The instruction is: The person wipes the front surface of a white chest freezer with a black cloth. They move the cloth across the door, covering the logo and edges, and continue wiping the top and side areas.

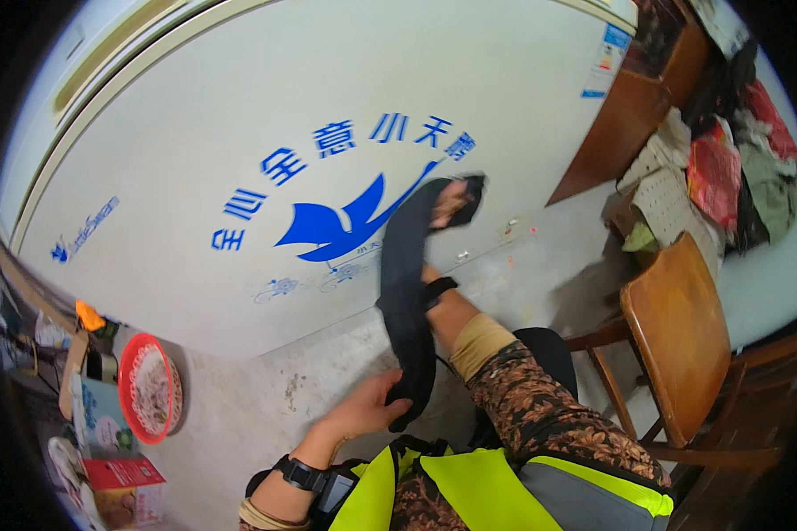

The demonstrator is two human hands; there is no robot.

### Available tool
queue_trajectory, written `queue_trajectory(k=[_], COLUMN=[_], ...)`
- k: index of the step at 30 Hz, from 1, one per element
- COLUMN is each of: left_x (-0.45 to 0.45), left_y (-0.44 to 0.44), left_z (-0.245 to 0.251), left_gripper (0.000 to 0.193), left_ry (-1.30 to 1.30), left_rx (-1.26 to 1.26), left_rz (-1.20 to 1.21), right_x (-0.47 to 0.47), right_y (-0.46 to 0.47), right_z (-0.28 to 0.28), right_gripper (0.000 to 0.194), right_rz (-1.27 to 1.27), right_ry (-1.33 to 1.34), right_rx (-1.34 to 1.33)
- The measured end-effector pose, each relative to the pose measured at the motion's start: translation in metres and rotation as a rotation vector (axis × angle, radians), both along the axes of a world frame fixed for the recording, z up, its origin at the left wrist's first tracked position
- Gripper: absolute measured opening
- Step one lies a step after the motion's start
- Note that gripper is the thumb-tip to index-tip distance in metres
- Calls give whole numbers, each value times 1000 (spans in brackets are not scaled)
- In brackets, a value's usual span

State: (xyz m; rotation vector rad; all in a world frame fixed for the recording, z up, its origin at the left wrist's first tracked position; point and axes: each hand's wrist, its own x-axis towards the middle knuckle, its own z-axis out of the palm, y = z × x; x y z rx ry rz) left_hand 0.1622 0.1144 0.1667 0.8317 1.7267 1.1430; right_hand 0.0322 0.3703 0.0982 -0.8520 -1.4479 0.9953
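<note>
A long piece of black fabric [405, 285], perhaps a sleeve or trouser leg, hangs between my hands in front of a white appliance with blue swan decoration. Near its lower end, my left hand [368, 405] has the edge between thumb and fingers. The cloth covers much of my right hand [450, 202]; some skin shows in a gap near the top end, and the fingers are hidden and blurred. A black strap lies across my right forearm. A dark watch [302, 473] sits on my left wrist.
The white Little Swan appliance [173, 152] stands ahead. A red-rimmed basin [123, 398] and cardboard boxes [126, 481] are at left. On the right are a wooden chair [681, 338] and piled cloth and bags [714, 176].
</note>
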Motion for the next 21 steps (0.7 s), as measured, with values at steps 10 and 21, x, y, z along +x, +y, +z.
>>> queue_trajectory(k=[10, 21], left_x=[-18, -4], left_y=[23, 62], left_z=[-13, 3], left_gripper=[41, 33], left_ry=[-318, -305], left_rx=[-126, -89], left_rz=[-64, 196], right_x=[-26, 17], right_y=[36, 109], right_z=[37, -37], right_gripper=[53, 45], right_rz=[210, 242], right_ry=[-86, 352], right_rx=[813, -933])
